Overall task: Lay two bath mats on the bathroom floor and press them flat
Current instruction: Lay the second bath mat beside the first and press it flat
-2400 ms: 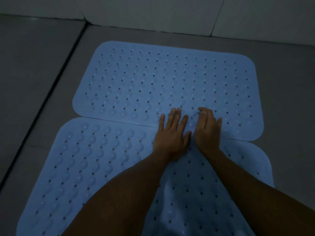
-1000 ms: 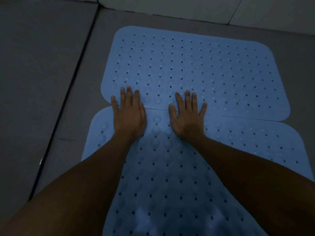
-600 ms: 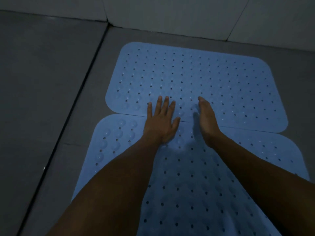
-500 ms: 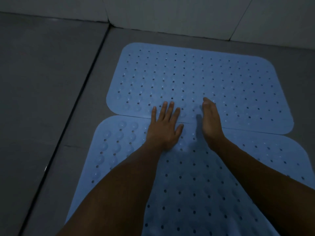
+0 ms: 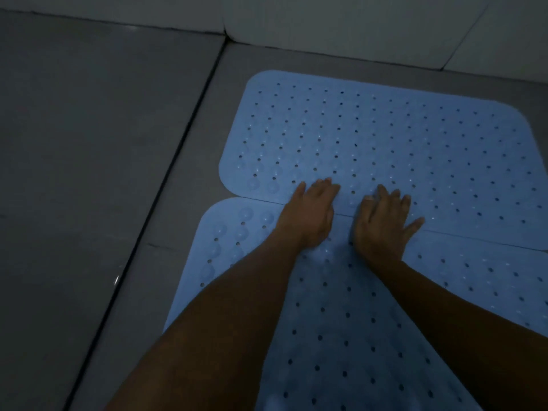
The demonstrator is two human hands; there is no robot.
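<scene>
1. Two hands lie palm-down side by side across the seam where the mats meet; both forearms reach in from the bottom edge of the view.
2. Left hand [image 5: 310, 216] rests with its fingers held close together and nearly straight, fingertips on the far mat [image 5: 385, 149], heel of the palm on the near mat [image 5: 341, 321]. It grips nothing.
3. Right hand [image 5: 382, 222] lies just beside the left, a narrow gap between them. Its fingers are slightly bent and spread, the outermost finger splayed to the right along the seam. It also presses flat and holds nothing.
4. Two blue bath mats are down, each with rounded corners, rows of small holes and round suction bumps. The far one lies flat close to the wall [image 5: 355, 28]; the near one runs toward the camera and butts against the far mat's near edge, set a little to the left of it.
5. One grey tiled floor [image 5: 103, 143] carries both mats, with a dark grout line running diagonally to the left of them.
6. No writing or brand can be read on the mats in this dim light.
</scene>
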